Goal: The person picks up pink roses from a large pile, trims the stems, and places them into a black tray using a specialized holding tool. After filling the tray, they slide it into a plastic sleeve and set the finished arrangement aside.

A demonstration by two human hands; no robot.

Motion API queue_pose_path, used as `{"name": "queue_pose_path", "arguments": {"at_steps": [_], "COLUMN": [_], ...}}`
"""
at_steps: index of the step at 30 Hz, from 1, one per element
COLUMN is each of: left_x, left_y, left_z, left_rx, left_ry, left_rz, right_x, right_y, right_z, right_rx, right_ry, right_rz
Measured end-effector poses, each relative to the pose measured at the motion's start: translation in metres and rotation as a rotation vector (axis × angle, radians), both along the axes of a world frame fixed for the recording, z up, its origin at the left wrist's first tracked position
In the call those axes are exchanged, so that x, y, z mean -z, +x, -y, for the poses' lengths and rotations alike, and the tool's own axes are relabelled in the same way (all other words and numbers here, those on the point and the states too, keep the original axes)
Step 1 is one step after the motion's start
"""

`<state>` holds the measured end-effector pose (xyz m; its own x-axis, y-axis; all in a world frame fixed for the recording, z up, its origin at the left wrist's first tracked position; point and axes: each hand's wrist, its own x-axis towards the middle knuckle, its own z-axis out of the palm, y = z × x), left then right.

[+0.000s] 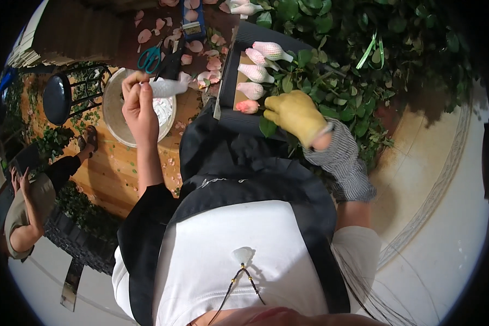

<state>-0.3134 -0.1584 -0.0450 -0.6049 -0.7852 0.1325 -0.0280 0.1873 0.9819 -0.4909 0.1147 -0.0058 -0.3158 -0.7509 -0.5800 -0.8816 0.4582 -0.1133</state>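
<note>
My bare left hand (138, 100) is raised above a large pale tub (117, 127), its thumb and fingers pinching a white foam net sleeve (167, 87). The tub has more white sleeves (162, 111) inside. My right hand (296, 114), in a yellow glove with a striped arm cover, is closed where the stem of an uncovered pink rose (247, 106) runs; the bud sticks out to the left of the fingers, and the glove hides the stem. Beyond it, several rose heads in white netting (256, 73) lie in a row on a dark ribbed board (228, 111) with cardboard.
Leafy rose stems (358, 81) pile up at the right. Teal scissors (149, 58) and loose pink petals (209, 76) lie on the far-left tabletop, beside stacked cardboard (76, 35). At the left are a black round stool (57, 99) and another person (30, 212).
</note>
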Motion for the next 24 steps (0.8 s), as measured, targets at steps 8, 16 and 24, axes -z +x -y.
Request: {"name": "queue_pose_path", "arguments": {"at_steps": [8,16,24], "left_x": [-0.003,0.0,0.026], "left_y": [-0.068,-0.076,-0.068], "left_z": [-0.077,-0.094,-0.092], "left_rx": [0.68,0.671,0.481], "left_ry": [-0.274,-0.581,0.815], "left_rz": [0.602,0.377,0.269], "right_x": [0.018,0.018,0.021], "right_y": [-0.006,-0.004,0.007], "right_z": [0.005,-0.007,0.011], "right_rx": [0.279,0.319,0.259], "right_ry": [-0.151,-0.243,-0.071], "right_rz": [-0.074,0.066,-0.108]}}
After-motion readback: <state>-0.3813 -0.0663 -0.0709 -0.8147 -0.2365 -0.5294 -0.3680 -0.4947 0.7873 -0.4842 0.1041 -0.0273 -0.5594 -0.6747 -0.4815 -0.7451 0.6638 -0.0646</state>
